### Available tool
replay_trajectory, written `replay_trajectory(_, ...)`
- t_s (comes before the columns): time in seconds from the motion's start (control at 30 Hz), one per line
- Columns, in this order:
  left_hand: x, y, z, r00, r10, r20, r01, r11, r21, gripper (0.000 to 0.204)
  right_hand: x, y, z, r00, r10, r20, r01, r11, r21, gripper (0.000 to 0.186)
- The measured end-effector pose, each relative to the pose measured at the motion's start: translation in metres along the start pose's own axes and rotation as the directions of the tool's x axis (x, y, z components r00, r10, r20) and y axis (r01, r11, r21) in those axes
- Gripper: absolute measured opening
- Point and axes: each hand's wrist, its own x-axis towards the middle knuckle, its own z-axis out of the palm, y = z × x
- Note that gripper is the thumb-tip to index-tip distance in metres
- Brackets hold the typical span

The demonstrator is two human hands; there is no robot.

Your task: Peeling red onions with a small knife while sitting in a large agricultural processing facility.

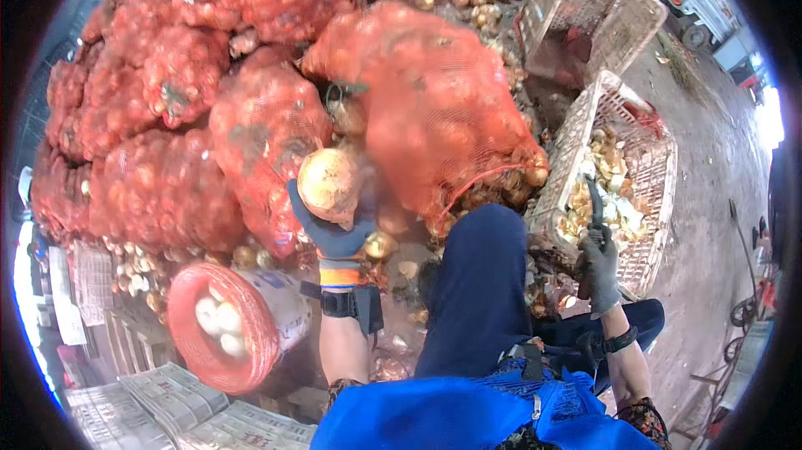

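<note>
Work looks only part done, judging by how things lie around the white bucket (288,304): inside it sits a small batch of pale, bare-looking onions (220,316), while beyond it bulging red mesh sacks (167,191) hold far more in their brown skins. The onion in hand (328,185), held up beyond the bucket and to its right, shows a tan surface with darker patches, so it seems unpeeled or nearly so. The gloved left hand (338,237) cups it from below, fingers partly curled around it; the gloved right hand (598,264), well to the right of the bucket, has its fingers closed around what appears to be a dark knife (595,201), well apart from that onion. Loose skins (614,187) already lie in the slatted crate (658,187) far to the right of the bucket, and the open-mouthed sack (443,107), beyond and right of it, looks mostly full.
</note>
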Motion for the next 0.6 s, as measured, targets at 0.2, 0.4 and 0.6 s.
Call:
replay_trajectory(0.2,-0.008,0.045,0.067,0.964,0.111,0.241,-0.1,0.993,-0.059,0.068,-0.089,-0.134,0.054,0.95,-0.08,0.301,0.032,0.986,0.164,0.038)
replay_trajectory(0.4,-0.091,0.11,0.148,0.62,0.431,0.655,-0.756,0.551,0.353,0.061,-0.122,-0.156,0.04,0.924,-0.27,0.272,0.071,0.818,0.571,0.054)
replay_trajectory(0.6,-0.148,0.067,0.163,0.751,0.171,0.638,-0.324,0.937,0.13,0.038,-0.109,-0.117,-0.021,0.944,-0.113,0.311,-0.145,0.704,0.695,0.036)
